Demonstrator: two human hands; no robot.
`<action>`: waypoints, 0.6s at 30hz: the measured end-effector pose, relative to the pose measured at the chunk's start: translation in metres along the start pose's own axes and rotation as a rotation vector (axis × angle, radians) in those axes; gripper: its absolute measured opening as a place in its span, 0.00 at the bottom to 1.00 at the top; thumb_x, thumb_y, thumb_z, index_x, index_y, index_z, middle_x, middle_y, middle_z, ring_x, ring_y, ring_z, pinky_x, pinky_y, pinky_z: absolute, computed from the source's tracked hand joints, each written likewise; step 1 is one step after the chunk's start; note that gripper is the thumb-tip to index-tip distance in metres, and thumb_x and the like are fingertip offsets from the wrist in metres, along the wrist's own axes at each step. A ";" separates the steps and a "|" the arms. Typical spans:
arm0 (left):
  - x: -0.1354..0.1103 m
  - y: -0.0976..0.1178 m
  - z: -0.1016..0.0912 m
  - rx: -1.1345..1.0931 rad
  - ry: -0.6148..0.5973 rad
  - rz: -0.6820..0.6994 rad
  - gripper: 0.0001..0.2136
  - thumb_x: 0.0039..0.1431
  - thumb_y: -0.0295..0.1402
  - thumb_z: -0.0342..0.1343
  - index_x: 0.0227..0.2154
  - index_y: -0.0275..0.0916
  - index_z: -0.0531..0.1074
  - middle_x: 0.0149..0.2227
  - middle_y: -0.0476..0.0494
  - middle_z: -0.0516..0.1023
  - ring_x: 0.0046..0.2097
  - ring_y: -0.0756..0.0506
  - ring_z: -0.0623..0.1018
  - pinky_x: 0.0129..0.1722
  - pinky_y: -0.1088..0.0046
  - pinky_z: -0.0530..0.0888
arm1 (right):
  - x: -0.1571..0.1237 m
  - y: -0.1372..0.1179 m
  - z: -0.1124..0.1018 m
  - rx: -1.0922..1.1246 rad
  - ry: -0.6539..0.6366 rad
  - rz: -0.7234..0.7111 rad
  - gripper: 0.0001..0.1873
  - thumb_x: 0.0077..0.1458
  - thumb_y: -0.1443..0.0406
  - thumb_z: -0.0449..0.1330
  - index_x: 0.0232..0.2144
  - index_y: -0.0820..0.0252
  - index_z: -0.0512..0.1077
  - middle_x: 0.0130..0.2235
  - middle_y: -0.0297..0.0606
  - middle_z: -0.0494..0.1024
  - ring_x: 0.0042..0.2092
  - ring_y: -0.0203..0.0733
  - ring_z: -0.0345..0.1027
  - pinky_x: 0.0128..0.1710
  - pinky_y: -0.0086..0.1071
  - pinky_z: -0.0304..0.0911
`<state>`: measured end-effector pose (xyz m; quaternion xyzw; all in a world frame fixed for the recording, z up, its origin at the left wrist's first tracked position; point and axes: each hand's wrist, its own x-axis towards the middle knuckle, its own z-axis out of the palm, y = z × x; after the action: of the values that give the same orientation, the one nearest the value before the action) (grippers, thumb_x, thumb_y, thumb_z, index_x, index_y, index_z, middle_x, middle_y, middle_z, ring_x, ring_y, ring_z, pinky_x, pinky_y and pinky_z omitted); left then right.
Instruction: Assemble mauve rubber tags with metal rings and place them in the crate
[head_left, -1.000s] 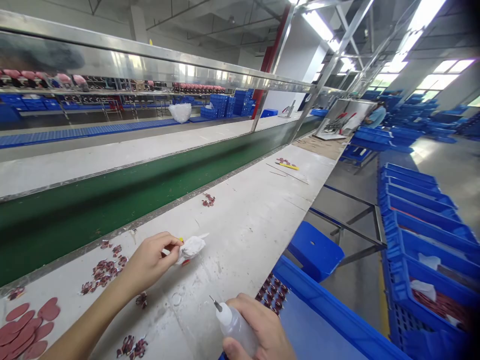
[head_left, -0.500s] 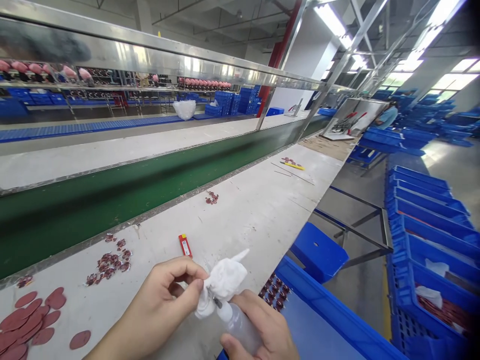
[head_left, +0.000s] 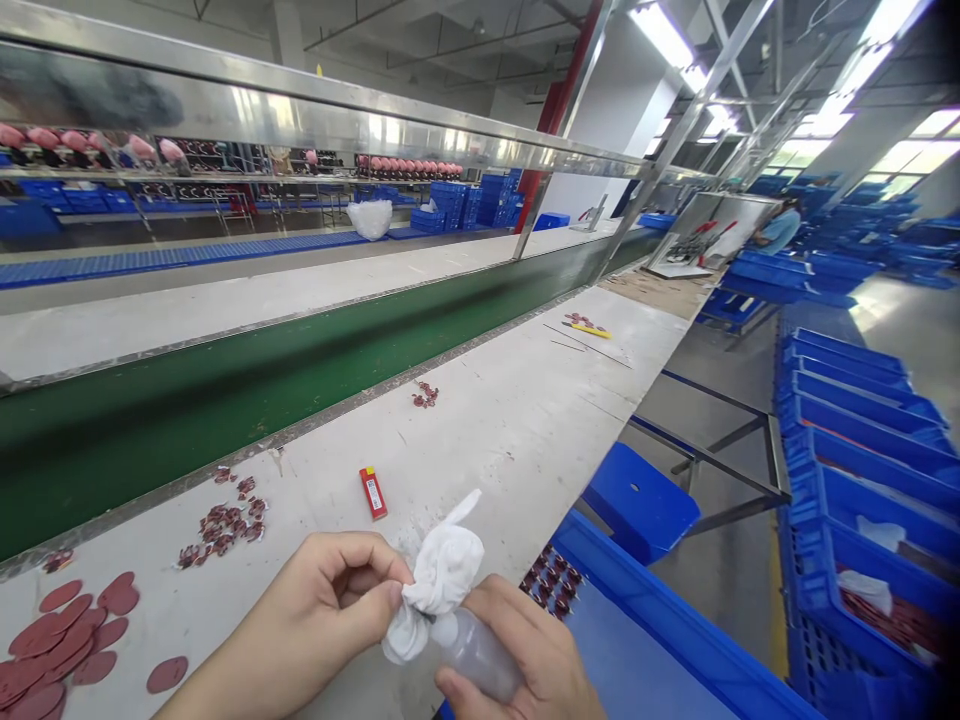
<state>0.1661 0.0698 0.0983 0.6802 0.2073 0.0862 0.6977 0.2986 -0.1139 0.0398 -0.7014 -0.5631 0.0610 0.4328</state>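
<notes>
My left hand (head_left: 322,605) pinches a crumpled white cloth (head_left: 439,580) against the nozzle of a small translucent squeeze bottle (head_left: 476,655). My right hand (head_left: 525,660) is wrapped round that bottle near the bottom edge of the view. The cloth covers the bottle's tip. Both hands hover over the white worktable (head_left: 510,420). A red lighter (head_left: 373,492) lies on the table just beyond my hands.
Small dark red pieces (head_left: 225,522) and red oval discs (head_left: 67,650) lie at the left. A green conveyor belt (head_left: 225,390) runs behind the table. A blue crate (head_left: 637,650) holding more small pieces sits at my right, a blue stool (head_left: 637,505) beyond it, stacked blue crates (head_left: 855,440) further right.
My left hand picked the white cloth up from the table beside the lighter and brought it to the bottle's tip. Now the cloth covers the nozzle more fully than half a second ago.
</notes>
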 end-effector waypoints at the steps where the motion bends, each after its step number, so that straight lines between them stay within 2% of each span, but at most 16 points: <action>1: -0.001 -0.001 -0.002 -0.017 -0.020 -0.024 0.16 0.55 0.48 0.65 0.34 0.39 0.83 0.26 0.43 0.81 0.31 0.44 0.78 0.32 0.70 0.77 | 0.001 0.001 0.000 0.018 -0.023 0.023 0.14 0.58 0.56 0.66 0.42 0.58 0.77 0.31 0.35 0.74 0.30 0.39 0.71 0.29 0.27 0.66; 4: -0.004 -0.006 -0.008 -0.069 -0.091 -0.093 0.13 0.59 0.44 0.64 0.31 0.38 0.82 0.27 0.45 0.81 0.30 0.47 0.76 0.34 0.73 0.75 | 0.001 0.001 0.000 0.135 -0.134 0.132 0.16 0.58 0.54 0.64 0.42 0.58 0.79 0.34 0.39 0.79 0.35 0.43 0.75 0.37 0.31 0.70; 7: -0.004 -0.011 -0.012 -0.098 -0.138 -0.119 0.10 0.60 0.39 0.63 0.31 0.38 0.83 0.27 0.46 0.82 0.30 0.49 0.75 0.34 0.75 0.73 | -0.006 0.002 -0.001 0.289 -0.195 0.348 0.24 0.54 0.48 0.66 0.44 0.59 0.79 0.43 0.45 0.81 0.45 0.51 0.77 0.46 0.37 0.72; 8: -0.004 -0.011 -0.013 -0.105 -0.147 -0.118 0.10 0.61 0.38 0.63 0.31 0.38 0.83 0.28 0.46 0.83 0.31 0.49 0.76 0.34 0.75 0.73 | -0.009 0.002 -0.001 0.361 -0.198 0.447 0.27 0.52 0.46 0.67 0.45 0.60 0.79 0.44 0.46 0.81 0.45 0.51 0.77 0.44 0.37 0.72; 10: -0.005 -0.012 -0.013 -0.118 -0.169 -0.108 0.10 0.63 0.38 0.61 0.31 0.39 0.82 0.28 0.47 0.83 0.30 0.49 0.76 0.34 0.75 0.73 | -0.014 0.004 -0.001 0.550 -0.219 0.640 0.32 0.50 0.42 0.69 0.45 0.61 0.76 0.38 0.41 0.81 0.36 0.43 0.75 0.34 0.31 0.69; 12: -0.006 -0.011 -0.014 -0.087 -0.188 -0.093 0.10 0.64 0.39 0.59 0.32 0.41 0.81 0.27 0.48 0.82 0.29 0.49 0.76 0.32 0.75 0.72 | -0.015 0.006 -0.001 0.763 -0.305 0.749 0.33 0.50 0.41 0.69 0.43 0.61 0.75 0.28 0.32 0.75 0.25 0.32 0.64 0.23 0.23 0.58; 14: -0.007 -0.009 -0.016 0.063 -0.192 -0.036 0.11 0.65 0.39 0.57 0.31 0.42 0.79 0.26 0.50 0.80 0.29 0.49 0.75 0.31 0.75 0.70 | -0.010 0.008 0.000 0.927 -0.435 0.750 0.33 0.50 0.39 0.68 0.40 0.63 0.77 0.23 0.29 0.71 0.20 0.28 0.56 0.17 0.22 0.47; 16: -0.008 -0.006 -0.018 0.344 -0.168 0.098 0.11 0.67 0.37 0.53 0.32 0.43 0.78 0.27 0.50 0.80 0.30 0.49 0.75 0.31 0.75 0.69 | -0.004 0.010 0.001 1.022 -0.520 0.724 0.34 0.50 0.38 0.66 0.36 0.66 0.79 0.22 0.30 0.70 0.17 0.26 0.55 0.16 0.22 0.44; 18: -0.007 -0.006 -0.018 0.627 -0.146 0.269 0.11 0.69 0.34 0.49 0.34 0.44 0.75 0.30 0.50 0.79 0.32 0.49 0.76 0.33 0.74 0.70 | 0.000 0.010 0.003 1.059 -0.532 0.729 0.35 0.51 0.38 0.65 0.35 0.67 0.80 0.22 0.32 0.71 0.18 0.27 0.56 0.16 0.23 0.43</action>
<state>0.1512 0.0834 0.0934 0.8870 0.0817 0.0605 0.4505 0.3043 -0.1124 0.0306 -0.5014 -0.2733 0.6387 0.5157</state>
